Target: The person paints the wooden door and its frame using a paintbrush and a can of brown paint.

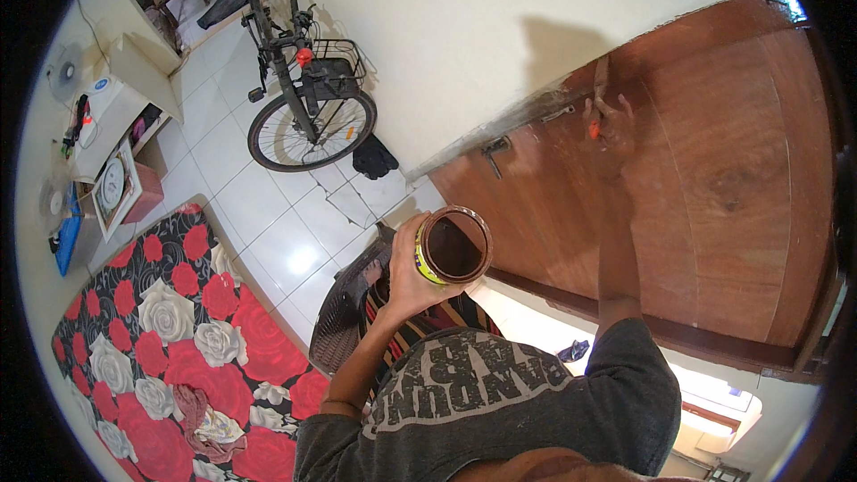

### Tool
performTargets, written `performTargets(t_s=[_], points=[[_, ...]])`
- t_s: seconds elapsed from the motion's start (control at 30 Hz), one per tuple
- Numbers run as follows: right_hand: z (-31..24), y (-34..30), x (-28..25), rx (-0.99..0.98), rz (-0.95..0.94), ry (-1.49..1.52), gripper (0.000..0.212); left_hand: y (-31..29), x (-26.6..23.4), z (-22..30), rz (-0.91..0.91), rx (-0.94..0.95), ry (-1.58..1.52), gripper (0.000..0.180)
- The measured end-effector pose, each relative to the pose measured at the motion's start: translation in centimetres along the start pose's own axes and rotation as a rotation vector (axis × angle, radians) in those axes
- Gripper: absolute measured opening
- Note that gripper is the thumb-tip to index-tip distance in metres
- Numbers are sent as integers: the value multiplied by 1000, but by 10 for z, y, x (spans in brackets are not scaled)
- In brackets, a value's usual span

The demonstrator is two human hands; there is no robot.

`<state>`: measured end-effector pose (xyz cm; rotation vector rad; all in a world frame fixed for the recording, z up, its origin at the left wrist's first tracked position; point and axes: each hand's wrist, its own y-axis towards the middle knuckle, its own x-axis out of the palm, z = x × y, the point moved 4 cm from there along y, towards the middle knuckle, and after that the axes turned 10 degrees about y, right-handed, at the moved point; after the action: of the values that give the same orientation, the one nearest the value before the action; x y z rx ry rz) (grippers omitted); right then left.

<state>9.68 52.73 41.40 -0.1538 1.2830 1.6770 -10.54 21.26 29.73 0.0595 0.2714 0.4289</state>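
Note:
My left hand (409, 281) is wrapped round an open paint can (429, 259) with a yellow-green label, held in front of my body. Brown paint coats its rim, and the inside looks dark. Stretched far out to the right, my right hand (614, 129) is closed on what looks like a paintbrush (595, 130). Only an orange bit of it shows clearly between the fingers; its tip blends into the brown behind. The hand is up against the brown wooden door (714, 178), near its edge beside the pale wall.
A door handle (494, 157) and a small bolt (560, 113) sit along the door's edge. A bicycle (308, 103) leans by the wall (428, 45). A dark woven chair (344, 317) is close on my left, beside a rose-patterned mattress (192, 339). Fans and a cabinet (129, 116) line the far left.

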Motion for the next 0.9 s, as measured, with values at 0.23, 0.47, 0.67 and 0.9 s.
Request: performTargets(t_s=[0.23, 0.47, 0.67, 0.9], points=[[19, -33, 10, 64, -184, 217, 35, 1, 1, -1, -3, -10, 6, 107], [4, -34, 13, 156, -171, 376, 54, 3, -3, 0, 2, 2, 16, 106], [-10, -26, 5, 148, -143, 367, 51, 2, -1, -2, 6, 10, -3, 105], [-10, -37, 16, 219, -256, 449, 44, 3, 1, -2, -5, 0, 9, 105]])
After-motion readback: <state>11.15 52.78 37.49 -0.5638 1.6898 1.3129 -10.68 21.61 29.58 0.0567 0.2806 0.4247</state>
